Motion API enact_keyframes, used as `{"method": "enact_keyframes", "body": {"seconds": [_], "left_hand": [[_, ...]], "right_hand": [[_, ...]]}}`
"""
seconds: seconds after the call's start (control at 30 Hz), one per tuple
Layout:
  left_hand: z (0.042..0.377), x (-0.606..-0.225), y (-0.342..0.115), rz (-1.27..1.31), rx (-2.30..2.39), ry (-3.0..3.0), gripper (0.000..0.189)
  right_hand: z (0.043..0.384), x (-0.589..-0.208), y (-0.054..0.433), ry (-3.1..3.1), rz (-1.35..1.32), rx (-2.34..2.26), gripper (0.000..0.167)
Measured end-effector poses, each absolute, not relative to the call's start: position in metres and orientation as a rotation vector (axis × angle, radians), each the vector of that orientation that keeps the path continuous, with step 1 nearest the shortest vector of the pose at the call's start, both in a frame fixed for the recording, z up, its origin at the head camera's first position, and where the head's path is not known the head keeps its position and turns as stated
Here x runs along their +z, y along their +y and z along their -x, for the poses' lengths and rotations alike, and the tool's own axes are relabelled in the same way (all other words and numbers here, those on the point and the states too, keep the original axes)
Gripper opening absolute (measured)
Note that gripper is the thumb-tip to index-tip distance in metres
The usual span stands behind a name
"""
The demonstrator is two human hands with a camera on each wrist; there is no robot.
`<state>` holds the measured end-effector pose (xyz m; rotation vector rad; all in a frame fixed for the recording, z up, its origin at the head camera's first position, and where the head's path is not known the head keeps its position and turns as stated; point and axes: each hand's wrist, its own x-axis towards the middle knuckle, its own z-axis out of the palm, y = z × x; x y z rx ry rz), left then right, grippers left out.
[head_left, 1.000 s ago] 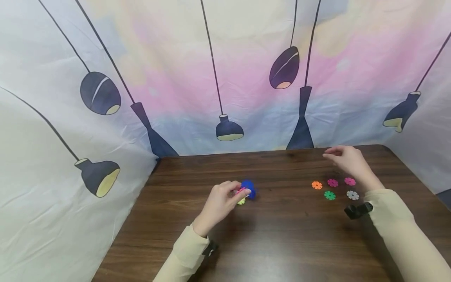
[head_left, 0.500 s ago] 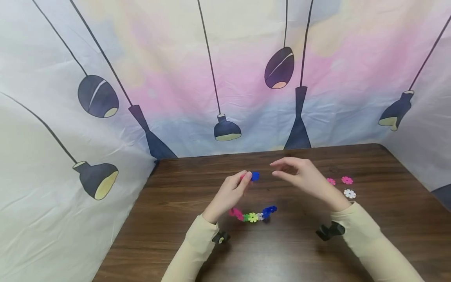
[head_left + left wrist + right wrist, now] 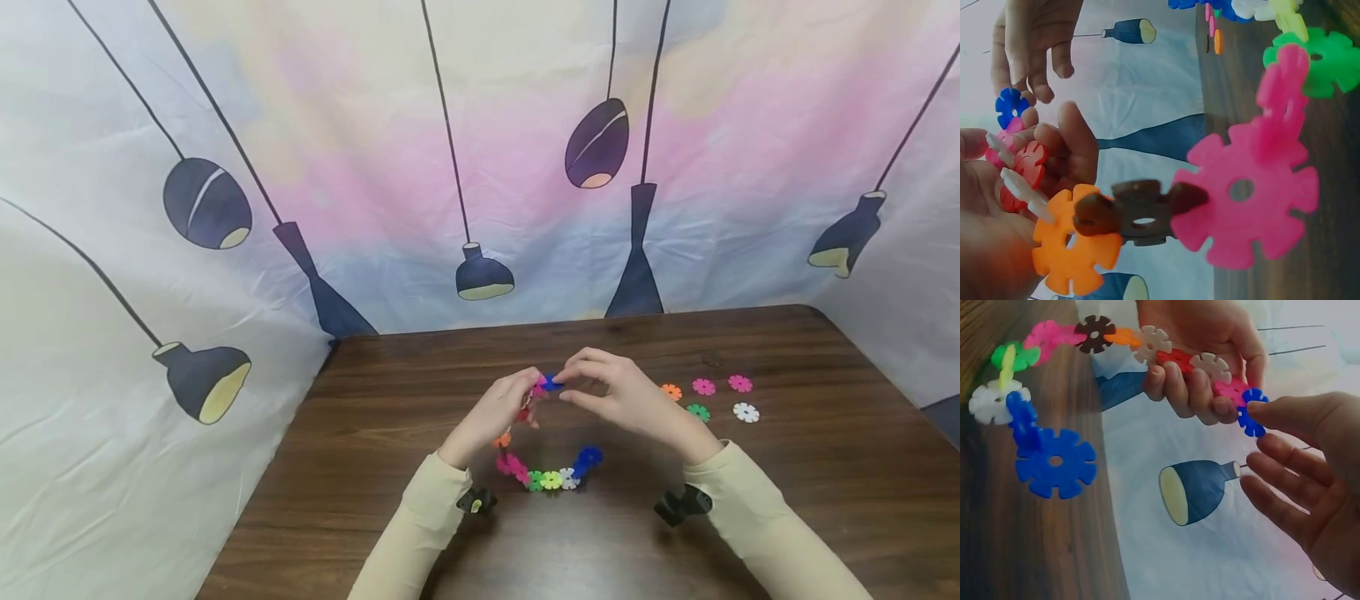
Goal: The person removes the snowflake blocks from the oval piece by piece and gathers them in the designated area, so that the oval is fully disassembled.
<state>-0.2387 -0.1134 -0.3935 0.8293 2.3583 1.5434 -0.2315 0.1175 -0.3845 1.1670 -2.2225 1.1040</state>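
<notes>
The chain (image 3: 513,468) is gripped by the left hand (image 3: 492,417) and its blue end disc (image 3: 1251,425) pinched by the right hand (image 3: 633,402), so it could be popped apart by crooked pressing

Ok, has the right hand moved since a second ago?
Yes: in the head view, the right hand has moved left, away from the table's far right corner.

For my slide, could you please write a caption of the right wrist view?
Left hand holds a chain of interlocked flower-shaped discs, with the right hand at one blue end disc.
</notes>
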Motion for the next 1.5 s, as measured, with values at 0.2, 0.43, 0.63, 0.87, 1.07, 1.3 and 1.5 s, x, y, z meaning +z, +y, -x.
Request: {"method": "enact_keyframes", "body": {"seconds": [0.2, 0.43, 0.63, 0.87, 1.07, 1.3, 1.5], "left_hand": [[0.241, -0.403, -0.113, -0.749, 1.545, 2.355, 0.041], [0.243, -0.423, -0.112, -0.651, 1.605, 2.384, 0.034], [0.24, -0.431, -0.11, -0.639, 1.67, 2.422, 0.025], [0.239, -0.435, -0.106, -0.697, 1.705, 2.476, 0.025], [0.24, -0.438, -0.101, -0.746, 1.707, 2.508, 0.025], [0.24, -0.439, -0.094, -0.768, 1.656, 2.595, 0.022], [0.239, -0.438, -0.095, -0.764, 1.608, 2.672, 0.021]], "right_hand": [[0.234, -0.393, 0.115, -2.278, -1.068, 1.087, 0.013], [0.24, -0.412, 0.116, -2.408, -0.917, 1.044, 0.008], [0.245, -0.424, 0.116, -2.381, -0.954, 1.045, 0.01], [0.247, -0.429, 0.11, -2.315, -1.024, 0.967, 0.014], [0.246, -0.434, 0.114, -2.219, -1.061, 0.886, 0.01], [0.244, -0.438, 0.113, -2.066, -1.049, 0.784, 0.02], [0.24, -0.433, 0.109, -2.153, -1.007, 0.755, 0.016]]}}
